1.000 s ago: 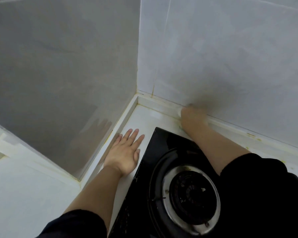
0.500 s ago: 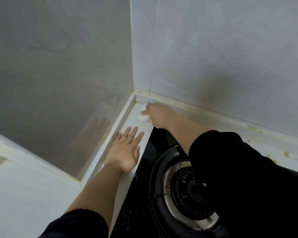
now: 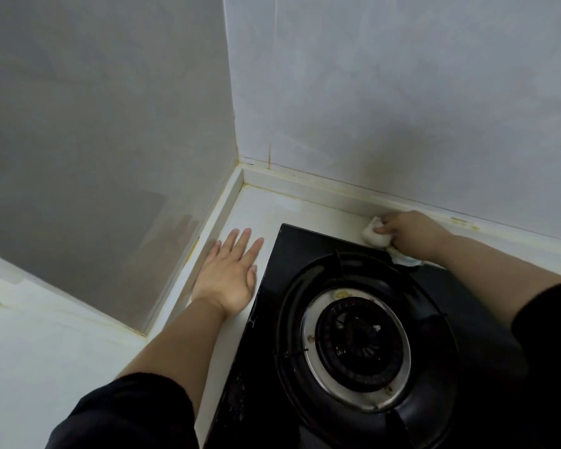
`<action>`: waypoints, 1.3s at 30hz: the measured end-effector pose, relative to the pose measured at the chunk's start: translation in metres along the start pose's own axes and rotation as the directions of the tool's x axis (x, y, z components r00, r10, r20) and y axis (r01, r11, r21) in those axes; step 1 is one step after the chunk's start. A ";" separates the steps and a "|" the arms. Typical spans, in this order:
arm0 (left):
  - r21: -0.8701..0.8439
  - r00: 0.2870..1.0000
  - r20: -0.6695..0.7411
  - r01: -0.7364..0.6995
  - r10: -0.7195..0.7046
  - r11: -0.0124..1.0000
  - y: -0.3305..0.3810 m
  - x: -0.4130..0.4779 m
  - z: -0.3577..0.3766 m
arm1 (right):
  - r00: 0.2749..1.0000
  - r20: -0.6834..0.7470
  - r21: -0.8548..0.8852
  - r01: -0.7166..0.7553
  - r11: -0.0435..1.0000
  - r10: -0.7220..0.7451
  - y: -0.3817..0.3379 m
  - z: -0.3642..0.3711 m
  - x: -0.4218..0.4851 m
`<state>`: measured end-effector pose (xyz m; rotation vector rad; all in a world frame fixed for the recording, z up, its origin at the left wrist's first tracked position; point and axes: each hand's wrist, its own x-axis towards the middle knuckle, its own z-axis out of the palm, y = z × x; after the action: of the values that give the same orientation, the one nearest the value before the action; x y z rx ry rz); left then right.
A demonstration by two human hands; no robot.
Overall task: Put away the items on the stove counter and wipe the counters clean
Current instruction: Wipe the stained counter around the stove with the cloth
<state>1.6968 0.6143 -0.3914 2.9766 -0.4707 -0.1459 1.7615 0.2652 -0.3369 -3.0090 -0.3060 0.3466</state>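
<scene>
My right hand [image 3: 408, 233] grips a bunched white cloth [image 3: 374, 236] and presses it on the white counter strip [image 3: 311, 215] behind the black gas stove [image 3: 305, 254], close to the low back ledge. Part of the cloth trails out under my wrist onto the stove's back edge. My left hand [image 3: 229, 275] lies flat, fingers spread, on the narrow counter strip left of the stove.
Grey tiled walls [image 3: 402, 92] meet in a corner behind the counter. A raised white ledge [image 3: 305, 186] with yellowish stains runs along both walls. The burner [image 3: 358, 348] with its metal ring sits in the stove's middle. A lower white surface [image 3: 30, 367] lies at the left.
My right hand with the cloth went left into the corner, then swept back right along the rear strip. My left hand stayed flat in place.
</scene>
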 end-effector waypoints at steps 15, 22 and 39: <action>0.051 0.999 0.026 -0.032 0.031 0.998 -0.002 0.019 0.002 | 0.979 0.084 -0.129 0.197 0.972 -0.187 -0.211 0.004 0.120; 0.027 0.999 0.040 -0.037 0.036 0.999 -0.002 0.024 0.000 | 0.987 0.154 0.050 0.041 0.998 -0.048 -0.082 -0.017 0.058; -0.057 0.987 0.151 0.073 -0.064 0.996 0.009 0.035 -0.012 | 0.978 0.198 0.212 0.018 0.977 -0.061 -0.092 -0.009 0.049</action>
<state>1.7283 0.5962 -0.3812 2.9341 -0.3718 -0.3842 1.7929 0.3648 -0.3275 -2.7612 -0.3233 0.6423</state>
